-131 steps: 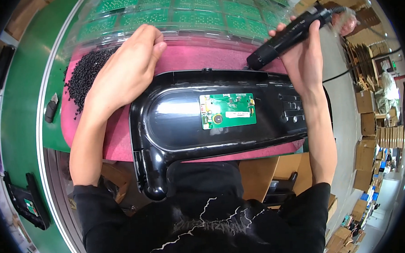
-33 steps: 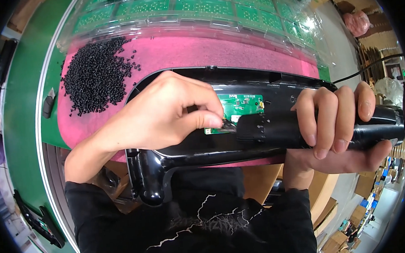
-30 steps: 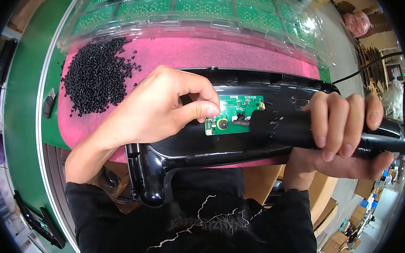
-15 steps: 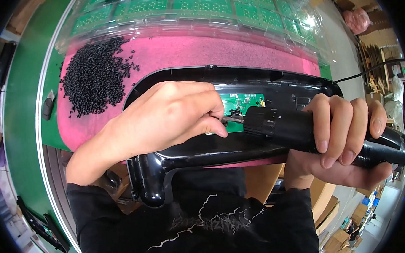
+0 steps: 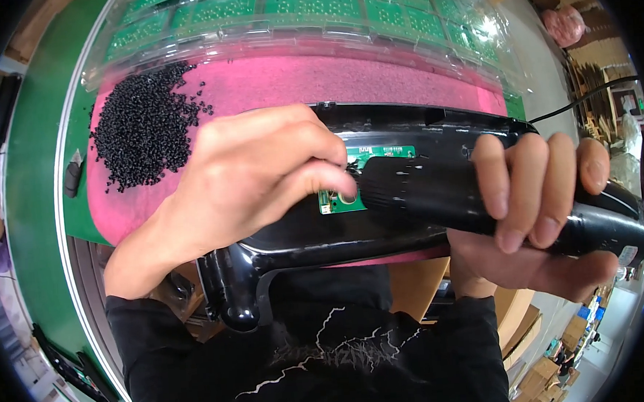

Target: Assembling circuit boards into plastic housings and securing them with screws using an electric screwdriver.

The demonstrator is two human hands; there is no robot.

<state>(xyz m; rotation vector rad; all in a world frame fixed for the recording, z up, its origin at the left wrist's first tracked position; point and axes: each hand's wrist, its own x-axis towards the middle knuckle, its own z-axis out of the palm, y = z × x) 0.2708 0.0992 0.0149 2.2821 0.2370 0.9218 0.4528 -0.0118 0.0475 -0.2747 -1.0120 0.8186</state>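
My right hand (image 5: 537, 197) is wrapped around a black electric screwdriver (image 5: 431, 189), held almost level with its ridged nose toward the left. Thumb and forefinger of my left hand (image 5: 262, 178) are pinched close to that nose, and a few small black screws (image 5: 352, 168) show at the fingertips. The driver's bit is hidden. Beneath both hands lies a black plastic housing (image 5: 338, 236), hollow side up, with a green circuit board (image 5: 334, 204) inside. Hands and screwdriver cover part of the board.
A pink mat (image 5: 257, 80) lies under the housing, with a pile of small black screws (image 5: 140, 130) on its left. Clear plastic trays (image 5: 291, 31) of green boards stand behind. A dark small tool (image 5: 74, 177) lies at left. A black cable (image 5: 586, 100) runs off right.
The screwdriver has moved left, its nose closing on my left fingers and hiding the bit that showed before. My left hand has shifted slightly left.
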